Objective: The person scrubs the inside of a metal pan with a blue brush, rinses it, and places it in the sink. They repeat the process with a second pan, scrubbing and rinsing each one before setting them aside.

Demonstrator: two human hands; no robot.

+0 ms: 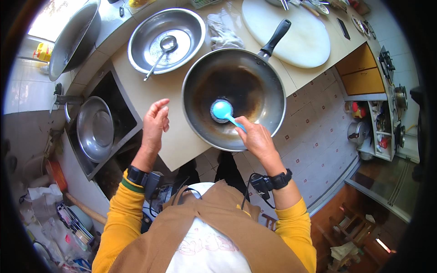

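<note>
A wok with a black handle rests on the counter's front part, its inside stained dark brown. In it stands a scrubber with a blue handle, its wire-like head against the wok's inner surface. My right hand holds this handle over the wok's near rim. Left of the wok, my left hand is raised above the counter, fingers partly curled and holding nothing. Behind it, a steel basin contains a metal ladle, whose handle leans over the near rim.
A round white board lies behind the wok's handle, beside a crumpled grey cloth. At left, a metal pan sits in the sink area. A large metal basin leans near the window. The counter corner points towards me.
</note>
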